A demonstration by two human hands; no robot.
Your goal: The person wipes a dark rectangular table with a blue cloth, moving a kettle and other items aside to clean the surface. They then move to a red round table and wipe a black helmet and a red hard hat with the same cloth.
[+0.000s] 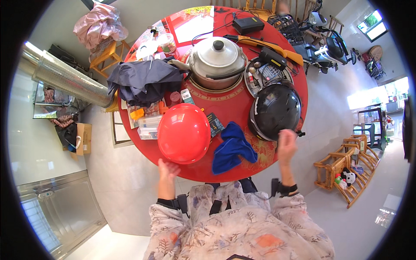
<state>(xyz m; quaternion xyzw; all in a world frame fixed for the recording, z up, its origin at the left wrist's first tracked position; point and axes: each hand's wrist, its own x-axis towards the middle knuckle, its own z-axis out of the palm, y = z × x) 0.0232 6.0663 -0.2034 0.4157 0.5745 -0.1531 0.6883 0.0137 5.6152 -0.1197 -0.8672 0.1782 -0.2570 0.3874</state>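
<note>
My left hand [168, 169] is at the near edge of the round red table [195, 173], just below a glossy red hard hat [184, 134]. Its fingers are apart and it holds nothing. Beside the near side of a black helmet [276, 110] is my right hand [287, 144], somewhat blurred; whether it touches the helmet I cannot tell. A crumpled blue cloth [232, 148] lies between the two pieces of headgear. A dark printed box [214, 124] rests at the hard hat's right side, partly hidden by it.
Farther back stand a lidded metal kettle [217, 63], a folded dark umbrella [146, 79] and a round tray [249, 85] of small items. An orange-brown toy-like gun [269, 45] and a black power adapter [248, 25] lie behind. Wooden chairs [331, 162] stand at the right.
</note>
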